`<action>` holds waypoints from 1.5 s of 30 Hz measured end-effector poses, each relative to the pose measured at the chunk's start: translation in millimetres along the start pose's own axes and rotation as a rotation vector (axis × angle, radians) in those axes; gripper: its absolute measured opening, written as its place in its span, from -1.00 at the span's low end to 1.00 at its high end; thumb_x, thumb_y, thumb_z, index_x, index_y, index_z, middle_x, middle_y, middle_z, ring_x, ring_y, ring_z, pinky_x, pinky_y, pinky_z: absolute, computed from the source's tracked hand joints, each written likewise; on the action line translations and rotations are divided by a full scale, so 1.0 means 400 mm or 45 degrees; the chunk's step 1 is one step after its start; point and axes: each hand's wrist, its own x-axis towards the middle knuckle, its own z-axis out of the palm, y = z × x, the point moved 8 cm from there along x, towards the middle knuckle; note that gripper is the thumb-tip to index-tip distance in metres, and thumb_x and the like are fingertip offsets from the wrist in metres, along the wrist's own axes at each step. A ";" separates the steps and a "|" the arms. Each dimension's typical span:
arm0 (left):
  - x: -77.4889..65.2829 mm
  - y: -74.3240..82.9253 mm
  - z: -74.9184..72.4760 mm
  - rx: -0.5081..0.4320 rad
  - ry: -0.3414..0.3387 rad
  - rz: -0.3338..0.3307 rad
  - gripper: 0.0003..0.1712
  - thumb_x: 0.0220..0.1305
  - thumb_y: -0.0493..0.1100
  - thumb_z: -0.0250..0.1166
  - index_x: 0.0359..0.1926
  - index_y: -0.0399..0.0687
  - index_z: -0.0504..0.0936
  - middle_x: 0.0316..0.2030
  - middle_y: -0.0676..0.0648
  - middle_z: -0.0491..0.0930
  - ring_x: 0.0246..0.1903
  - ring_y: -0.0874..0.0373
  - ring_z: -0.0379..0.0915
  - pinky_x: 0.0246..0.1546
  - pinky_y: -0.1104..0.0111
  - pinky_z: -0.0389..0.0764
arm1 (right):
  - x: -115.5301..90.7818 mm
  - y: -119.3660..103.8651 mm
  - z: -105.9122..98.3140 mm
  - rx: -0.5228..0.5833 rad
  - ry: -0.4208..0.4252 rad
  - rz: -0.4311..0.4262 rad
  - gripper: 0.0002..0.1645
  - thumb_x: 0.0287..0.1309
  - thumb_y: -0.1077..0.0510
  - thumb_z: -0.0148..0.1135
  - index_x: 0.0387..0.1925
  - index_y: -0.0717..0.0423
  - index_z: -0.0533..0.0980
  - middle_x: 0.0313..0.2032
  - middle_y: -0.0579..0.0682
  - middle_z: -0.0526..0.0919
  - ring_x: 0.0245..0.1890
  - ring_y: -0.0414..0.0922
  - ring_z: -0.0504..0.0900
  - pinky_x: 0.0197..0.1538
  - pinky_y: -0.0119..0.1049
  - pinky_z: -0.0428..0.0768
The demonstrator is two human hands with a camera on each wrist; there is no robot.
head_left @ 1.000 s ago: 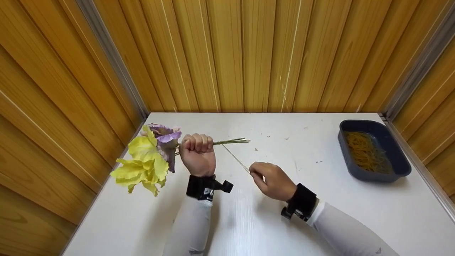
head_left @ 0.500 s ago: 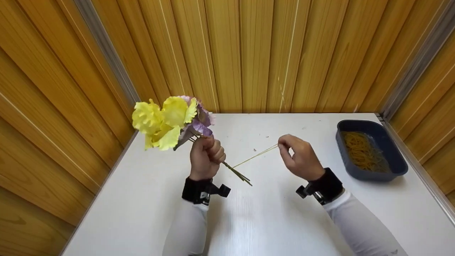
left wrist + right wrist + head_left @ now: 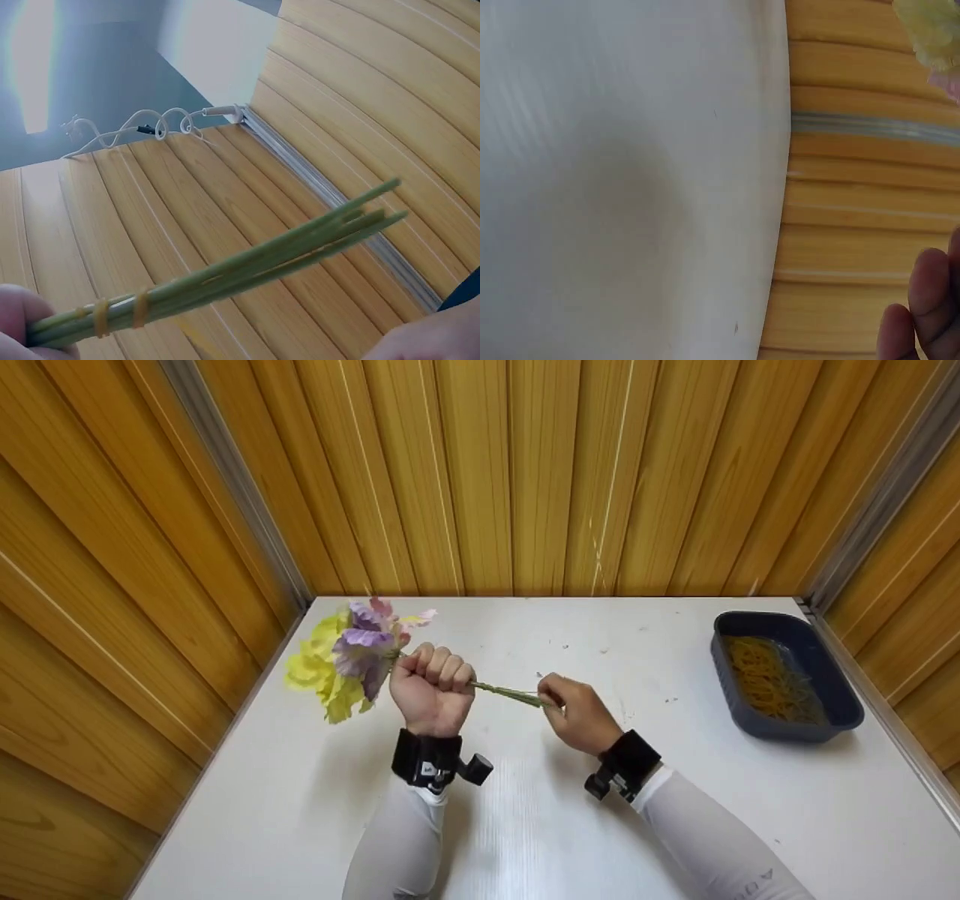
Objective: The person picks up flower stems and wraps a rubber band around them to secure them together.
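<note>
My left hand (image 3: 435,690) grips a bunch of artificial flowers by its green stems (image 3: 506,692). The yellow blooms (image 3: 319,664) and purple blooms (image 3: 364,649) fan out to the left of the fist. In the left wrist view, yellowish rubber band turns (image 3: 140,307) circle the stems just outside the fist. A blurred strand of the same band (image 3: 199,341) runs down towards the right hand. My right hand (image 3: 581,712) pinches that band beside the free stem ends, overlapping them in the head view. Its fingertips (image 3: 930,285) show only partly in the right wrist view.
A dark blue plastic basin (image 3: 844,690) stands at the back right, with a heap of yellow rubber bands (image 3: 772,679) in it. Small scraps lie on the white table (image 3: 525,810). Wood-panelled walls (image 3: 540,480) enclose the back and sides.
The left fist turned the bunch upright, then back so the blooms point left again. The right hand swung out right with the band stretched, then came back in close to the stem ends.
</note>
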 end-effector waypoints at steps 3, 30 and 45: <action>-0.003 0.039 -0.001 0.086 0.042 0.237 -0.62 0.18 -0.21 -0.04 -0.59 0.08 -0.08 -0.64 0.12 -0.14 -0.63 0.26 -0.26 -0.49 0.42 -0.21 | -0.022 -0.076 0.022 -0.025 -0.010 -0.131 -0.90 0.30 0.34 0.26 -0.29 0.09 0.56 -0.46 -0.13 0.56 -0.44 -0.34 0.48 -0.34 -0.42 0.52; -0.022 -0.052 0.099 0.251 -0.352 -0.432 -0.56 0.32 -0.16 0.00 -0.59 0.08 -0.05 -0.65 0.16 -0.11 -0.67 0.29 -0.27 -0.63 0.42 -0.21 | 0.023 -0.126 -0.203 -0.164 0.238 -0.322 -0.81 0.19 0.45 0.26 -0.31 0.13 0.52 -0.46 -0.08 0.57 -0.42 -0.26 0.53 -0.33 -0.41 0.50; -0.022 0.064 0.063 0.236 -0.083 0.413 -0.63 0.21 -0.21 -0.05 -0.58 0.03 -0.08 -0.63 0.09 -0.13 -0.62 0.22 -0.24 -0.50 0.40 -0.16 | -0.020 -0.187 0.012 -0.080 0.137 -0.273 -0.88 0.24 0.35 0.29 -0.31 0.08 0.57 -0.47 -0.14 0.57 -0.46 -0.33 0.49 -0.33 -0.40 0.51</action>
